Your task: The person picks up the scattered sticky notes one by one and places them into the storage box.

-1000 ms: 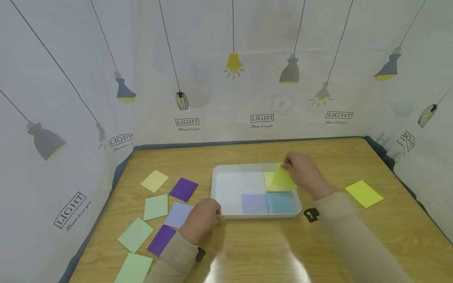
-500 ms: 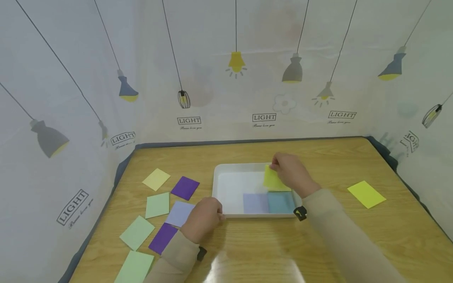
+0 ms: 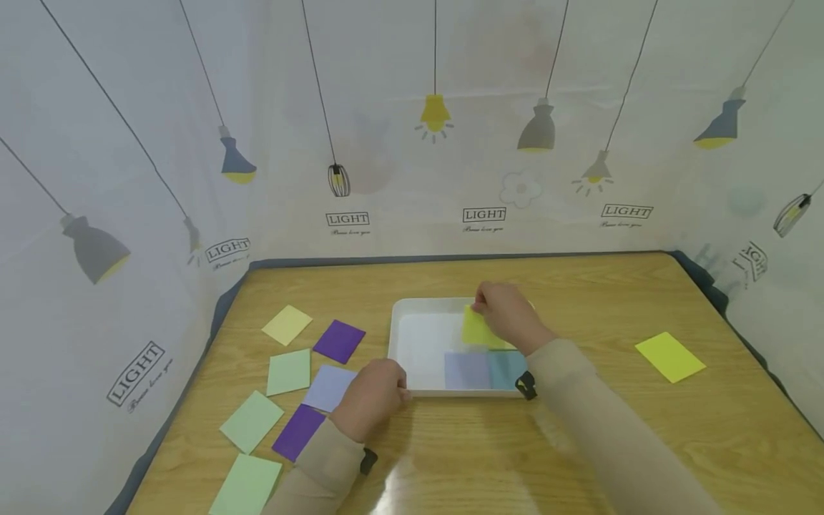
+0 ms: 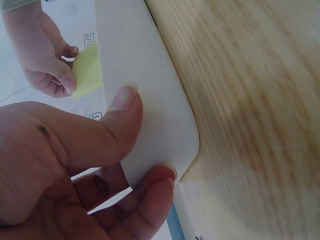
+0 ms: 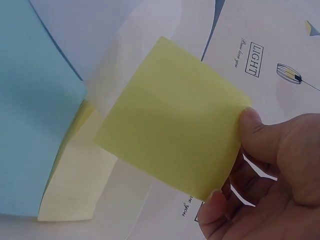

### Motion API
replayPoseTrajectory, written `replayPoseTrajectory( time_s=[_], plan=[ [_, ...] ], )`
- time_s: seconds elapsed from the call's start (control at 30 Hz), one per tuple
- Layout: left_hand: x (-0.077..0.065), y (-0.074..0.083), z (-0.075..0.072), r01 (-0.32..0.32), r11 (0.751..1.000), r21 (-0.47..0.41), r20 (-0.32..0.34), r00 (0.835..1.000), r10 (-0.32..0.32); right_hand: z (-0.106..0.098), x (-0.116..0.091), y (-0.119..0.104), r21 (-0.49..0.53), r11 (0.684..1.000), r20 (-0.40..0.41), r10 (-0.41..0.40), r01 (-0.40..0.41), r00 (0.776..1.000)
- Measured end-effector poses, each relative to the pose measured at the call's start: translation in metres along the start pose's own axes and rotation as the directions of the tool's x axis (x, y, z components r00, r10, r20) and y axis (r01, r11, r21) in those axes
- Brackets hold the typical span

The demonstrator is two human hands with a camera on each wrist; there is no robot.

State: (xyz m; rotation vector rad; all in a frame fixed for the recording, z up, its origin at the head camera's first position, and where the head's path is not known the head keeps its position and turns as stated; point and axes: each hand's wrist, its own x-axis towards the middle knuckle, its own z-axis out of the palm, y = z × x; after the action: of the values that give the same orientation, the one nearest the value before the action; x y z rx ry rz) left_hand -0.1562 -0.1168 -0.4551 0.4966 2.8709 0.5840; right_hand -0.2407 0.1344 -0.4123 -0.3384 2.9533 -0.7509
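Observation:
My left hand (image 3: 372, 399) grips the near left corner of a white tray (image 3: 412, 350); in the left wrist view its thumb and fingers pinch the tray wall (image 4: 150, 115). My right hand (image 3: 513, 316) holds a bright yellow sticky note (image 3: 475, 326) above the tray's far half. That note (image 5: 172, 120) is pinched along one edge between thumb and fingers. Lying in the tray's near right part are a lilac sticky note (image 3: 466, 370) and a blue one (image 3: 505, 368). A pale yellow sticky note (image 5: 80, 185) shows beside the blue one in the right wrist view.
Left of the tray, several loose sticky notes lie on the wooden table: pale yellow (image 3: 287, 325), purple (image 3: 339, 341), green (image 3: 289, 371) and lilac (image 3: 327, 387). One bright yellow note (image 3: 670, 356) lies far right. A printed curtain (image 3: 399, 179) stands behind.
My right hand has carried the yellow note leftward over the tray, from above the pale yellow note toward the middle. My left hand keeps its grip on the corner.

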Motion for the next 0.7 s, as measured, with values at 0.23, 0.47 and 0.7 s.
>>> replayPoseTrajectory(
  time_s=[0.23,0.47,0.7],
  plan=[
    [0.0,-0.001,0.003,0.001,1.0,-0.009,0.014,1.0,-0.001,0.011,0.007,-0.004,-0.012,0.999,0.044,0.033,-0.032,0.998],
    [-0.002,-0.001,0.0,0.007,1.0,-0.016,0.013,1.0,-0.007,0.018,0.015,-0.012,-0.008,0.999,0.07,0.053,-0.052,0.996],
    [-0.002,-0.002,-0.002,0.005,1.0,-0.018,0.002,1.0,-0.005,0.026,0.023,-0.017,-0.034,0.997,0.099,0.072,-0.069,0.993]
  ],
)
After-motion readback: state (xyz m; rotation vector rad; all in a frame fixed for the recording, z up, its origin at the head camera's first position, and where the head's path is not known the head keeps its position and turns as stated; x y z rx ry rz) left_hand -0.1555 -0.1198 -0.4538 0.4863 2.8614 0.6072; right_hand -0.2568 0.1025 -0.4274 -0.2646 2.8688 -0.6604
